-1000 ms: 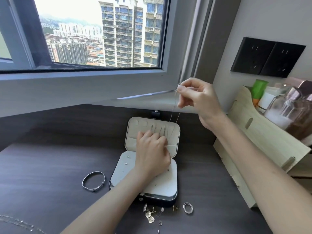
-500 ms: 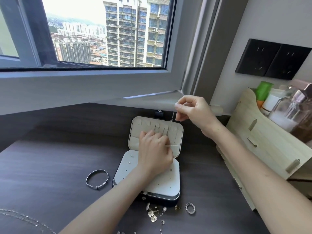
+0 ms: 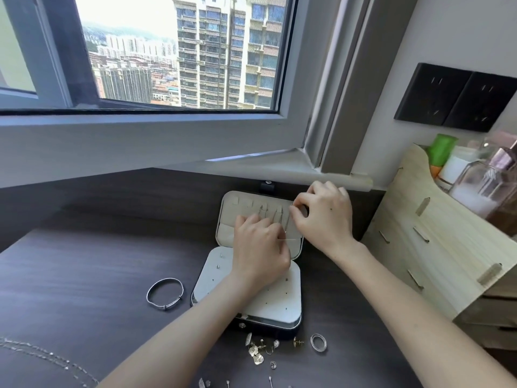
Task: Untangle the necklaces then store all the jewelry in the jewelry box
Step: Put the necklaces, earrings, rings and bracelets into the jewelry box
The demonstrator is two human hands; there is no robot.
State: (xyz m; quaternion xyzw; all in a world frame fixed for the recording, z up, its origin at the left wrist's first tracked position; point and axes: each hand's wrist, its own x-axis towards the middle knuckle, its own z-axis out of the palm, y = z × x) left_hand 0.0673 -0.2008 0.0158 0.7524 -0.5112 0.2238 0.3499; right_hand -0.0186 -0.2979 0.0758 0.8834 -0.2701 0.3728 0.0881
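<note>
The jewelry box (image 3: 275, 312) lies open on the dark desk, its beige lid (image 3: 228, 217) laid back towards the window. My left hand (image 3: 258, 250) rests on the lid's lower part with fingers curled on a thin necklace chain (image 3: 286, 229). My right hand (image 3: 323, 217) pinches the chain's upper end at the lid's top right hooks. A silver bangle (image 3: 165, 294) lies left of the box. A ring (image 3: 318, 343) and several earrings (image 3: 258, 351) lie in front of it. Another chain (image 3: 42, 357) trails at the lower left.
A wooden organizer (image 3: 436, 247) with bottles (image 3: 486, 186) stands at the right, close to my right forearm. The window sill (image 3: 251, 163) runs just behind the box. Black wall sockets (image 3: 458, 98) sit above the organizer.
My right hand has come down from above the sill to the lid's top right, bringing the chain's end with it. My left hand has stayed on the lid.
</note>
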